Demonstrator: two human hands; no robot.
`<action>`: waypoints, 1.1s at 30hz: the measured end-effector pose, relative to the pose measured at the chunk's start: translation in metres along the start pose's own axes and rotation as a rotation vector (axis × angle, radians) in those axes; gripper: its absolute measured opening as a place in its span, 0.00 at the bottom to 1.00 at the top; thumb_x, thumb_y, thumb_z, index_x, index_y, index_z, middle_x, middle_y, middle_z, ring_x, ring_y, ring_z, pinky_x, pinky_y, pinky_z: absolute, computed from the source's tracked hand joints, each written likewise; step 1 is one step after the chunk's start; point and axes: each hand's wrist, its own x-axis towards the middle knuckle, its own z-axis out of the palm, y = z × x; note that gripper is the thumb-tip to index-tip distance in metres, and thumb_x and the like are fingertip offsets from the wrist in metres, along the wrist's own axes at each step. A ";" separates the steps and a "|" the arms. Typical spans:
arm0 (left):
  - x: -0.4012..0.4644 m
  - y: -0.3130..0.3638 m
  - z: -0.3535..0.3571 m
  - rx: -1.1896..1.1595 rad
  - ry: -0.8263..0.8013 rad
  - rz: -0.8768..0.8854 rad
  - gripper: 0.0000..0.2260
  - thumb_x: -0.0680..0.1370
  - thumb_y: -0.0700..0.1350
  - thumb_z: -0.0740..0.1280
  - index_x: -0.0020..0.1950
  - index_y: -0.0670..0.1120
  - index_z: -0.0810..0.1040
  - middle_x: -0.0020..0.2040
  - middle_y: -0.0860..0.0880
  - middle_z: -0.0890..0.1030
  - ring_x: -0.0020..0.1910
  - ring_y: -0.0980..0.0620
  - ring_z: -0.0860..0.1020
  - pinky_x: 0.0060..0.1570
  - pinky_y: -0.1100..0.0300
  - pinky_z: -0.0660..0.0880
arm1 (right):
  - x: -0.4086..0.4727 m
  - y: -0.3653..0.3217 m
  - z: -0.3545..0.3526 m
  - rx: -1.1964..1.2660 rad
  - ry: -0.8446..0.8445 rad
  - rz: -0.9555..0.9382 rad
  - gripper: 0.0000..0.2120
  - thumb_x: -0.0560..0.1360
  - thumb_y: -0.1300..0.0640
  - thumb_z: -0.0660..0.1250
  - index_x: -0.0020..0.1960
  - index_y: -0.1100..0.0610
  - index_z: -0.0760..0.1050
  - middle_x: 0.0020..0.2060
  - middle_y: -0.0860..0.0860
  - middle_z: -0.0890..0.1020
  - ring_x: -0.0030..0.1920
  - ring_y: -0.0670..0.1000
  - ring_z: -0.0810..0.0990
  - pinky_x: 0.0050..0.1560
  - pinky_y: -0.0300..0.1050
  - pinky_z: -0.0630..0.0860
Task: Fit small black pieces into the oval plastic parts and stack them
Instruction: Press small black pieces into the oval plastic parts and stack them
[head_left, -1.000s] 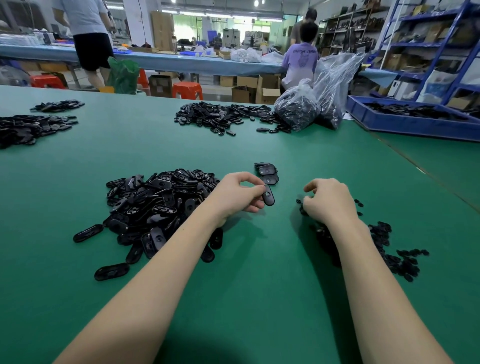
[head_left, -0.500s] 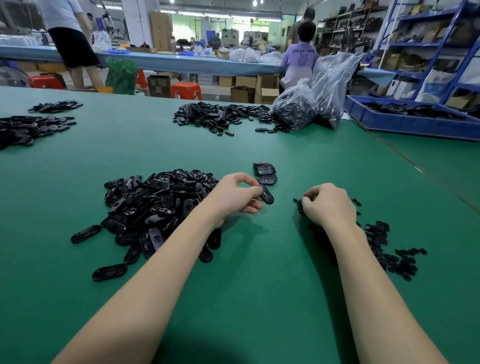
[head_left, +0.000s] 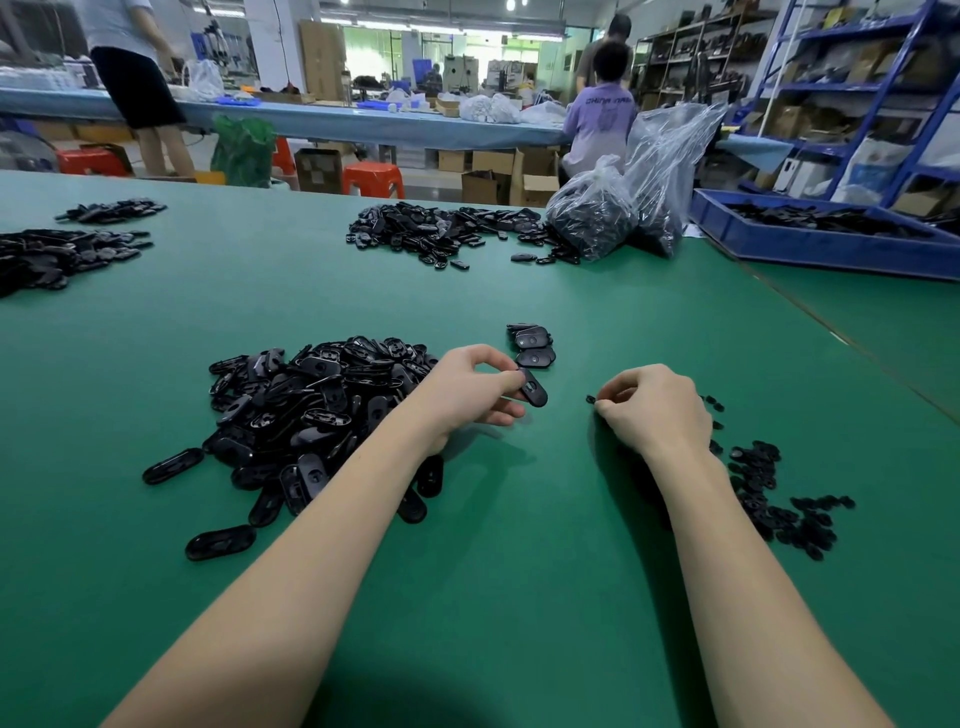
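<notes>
The left hand (head_left: 467, 395) has its thumb and curled fingers pinched on one end of an oval plastic part (head_left: 532, 393), holding it just above the green bench (head_left: 493, 597) with its far end free and its hollow face turned up. To its right, a little apart, the right hand (head_left: 657, 410) is curled, fingertips pinching a small black piece (head_left: 590, 399) that pokes out toward the oval part. The oval part looks like thin, rigid moulded plastic, light enough for two fingers and probably smooth and a bit slippery, so gripping by the long edges at one end, as here, leaves the recess open for fitting. The small black piece is tiny and likely easy to drop or flick away; a fingertip pinch on its sides seems the only workable hold. Just beyond the left hand, a short stack of finished parts (head_left: 532, 345) sits on the bench. Left of the left forearm lies a large loose heap of oval parts (head_left: 311, 405), several strays near its near edge. Near and right of the right wrist spreads a scatter of small pieces (head_left: 779, 499). Farther off are more black heaps, clear plastic bags (head_left: 623, 208) and a blue tray (head_left: 810, 244) at far right
</notes>
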 end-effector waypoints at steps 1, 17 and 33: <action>0.000 0.000 0.000 -0.002 0.001 0.001 0.03 0.80 0.39 0.69 0.51 0.42 0.77 0.43 0.42 0.82 0.35 0.51 0.84 0.37 0.60 0.83 | 0.000 0.000 0.000 0.014 0.004 -0.002 0.03 0.74 0.54 0.72 0.46 0.45 0.84 0.48 0.47 0.86 0.52 0.54 0.83 0.48 0.45 0.78; 0.000 0.001 -0.002 -0.031 0.007 -0.005 0.03 0.79 0.39 0.70 0.51 0.42 0.76 0.41 0.43 0.83 0.35 0.51 0.84 0.36 0.62 0.82 | 0.005 -0.002 -0.002 0.424 0.100 -0.050 0.03 0.73 0.59 0.74 0.43 0.52 0.84 0.35 0.47 0.86 0.35 0.45 0.85 0.37 0.39 0.77; -0.001 0.001 -0.001 -0.165 0.053 -0.011 0.03 0.79 0.35 0.68 0.50 0.41 0.76 0.50 0.38 0.85 0.43 0.47 0.86 0.50 0.62 0.81 | 0.000 -0.014 0.002 0.945 -0.311 -0.090 0.12 0.68 0.71 0.78 0.46 0.57 0.84 0.42 0.53 0.86 0.41 0.47 0.86 0.43 0.38 0.82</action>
